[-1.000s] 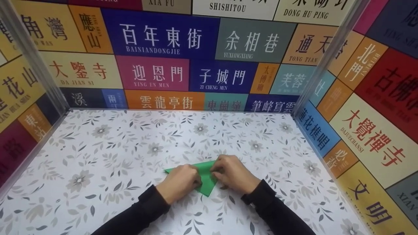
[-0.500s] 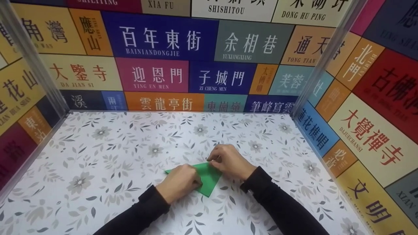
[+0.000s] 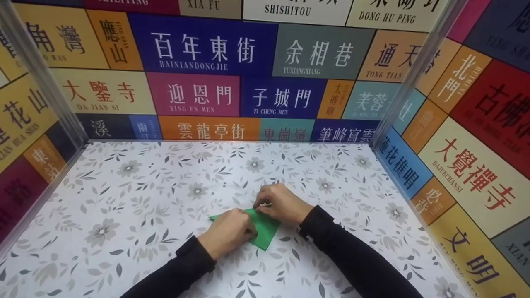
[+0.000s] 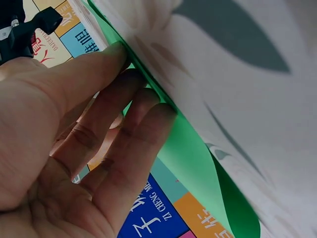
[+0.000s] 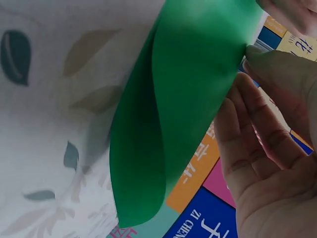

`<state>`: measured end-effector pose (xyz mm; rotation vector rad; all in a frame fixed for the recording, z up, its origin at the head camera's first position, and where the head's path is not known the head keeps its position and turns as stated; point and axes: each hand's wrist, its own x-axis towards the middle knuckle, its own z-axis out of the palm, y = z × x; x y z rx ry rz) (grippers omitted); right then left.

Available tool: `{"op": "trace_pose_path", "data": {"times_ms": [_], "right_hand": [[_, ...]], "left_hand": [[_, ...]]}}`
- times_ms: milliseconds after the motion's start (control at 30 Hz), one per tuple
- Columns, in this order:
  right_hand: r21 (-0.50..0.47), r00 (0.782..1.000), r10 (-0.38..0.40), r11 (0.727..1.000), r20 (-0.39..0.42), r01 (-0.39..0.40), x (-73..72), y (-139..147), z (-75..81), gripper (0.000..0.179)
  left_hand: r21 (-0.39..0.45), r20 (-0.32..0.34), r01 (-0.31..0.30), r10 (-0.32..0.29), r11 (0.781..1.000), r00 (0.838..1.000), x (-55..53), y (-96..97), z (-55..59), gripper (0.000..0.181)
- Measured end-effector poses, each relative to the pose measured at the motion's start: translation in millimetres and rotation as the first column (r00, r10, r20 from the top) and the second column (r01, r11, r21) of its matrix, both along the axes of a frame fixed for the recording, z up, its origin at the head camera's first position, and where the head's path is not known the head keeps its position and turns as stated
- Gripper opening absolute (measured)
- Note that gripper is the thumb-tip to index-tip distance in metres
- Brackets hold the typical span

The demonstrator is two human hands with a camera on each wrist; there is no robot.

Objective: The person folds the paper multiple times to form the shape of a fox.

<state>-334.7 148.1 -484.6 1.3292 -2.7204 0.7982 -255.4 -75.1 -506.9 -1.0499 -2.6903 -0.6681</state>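
A green sheet of paper (image 3: 267, 232), folded over, lies on the table between both hands. My left hand (image 3: 231, 232) holds its left part, fingers bent, covering much of that side. In the left wrist view the fingertips and thumb meet the folded paper (image 4: 190, 158), whose layers part towards one end. At the far edge, my right hand (image 3: 283, 205) pinches the fold with thumb and fingers. The right wrist view shows the paper (image 5: 198, 84) with a loose, curved flap standing apart from the layer under it. A pointed corner shows left of the left hand.
The table (image 3: 165, 174) has a white covering printed with grey flowers and leaves. Coloured panels with Chinese lettering (image 3: 198, 45) wall it in at the back and both sides. Clear strips (image 3: 397, 82) run up the corners.
My right hand has moved from the paper's right side up to its far edge, then left along it. The middle of the paper now lies flatter. The left hand has stayed in place.
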Motion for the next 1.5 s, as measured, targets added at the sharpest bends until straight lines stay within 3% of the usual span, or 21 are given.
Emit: {"op": "trace_pose_path", "data": {"times_ms": [267,800,1167,1500], "right_hand": [[0.028,1.000,-0.009,1.000,0.013,0.009,-2.8,-5,-8.5,0.010],[0.025,0.999,-0.019,1.000,0.037,0.018,-11.5,-4,-17.8,0.008],[0.061,1.000,0.008,0.998,-0.028,-0.007,-13.3,-8,-10.9,0.006],[0.124,1.000,-0.016,0.992,-0.025,0.019,-6.8,0,-3.4,0.021]], "left_hand": [[0.020,-0.031,0.030,-0.029,0.999,0.999,3.7,-1.6,1.4,0.020],[0.017,-0.059,0.012,-0.011,1.000,0.998,3.4,-3.1,1.6,0.018],[-0.012,-0.060,0.005,-0.006,1.000,0.998,3.3,-4.5,0.9,0.014],[-0.010,-0.020,0.000,0.000,1.000,1.000,2.6,-2.3,1.6,0.014]]}}
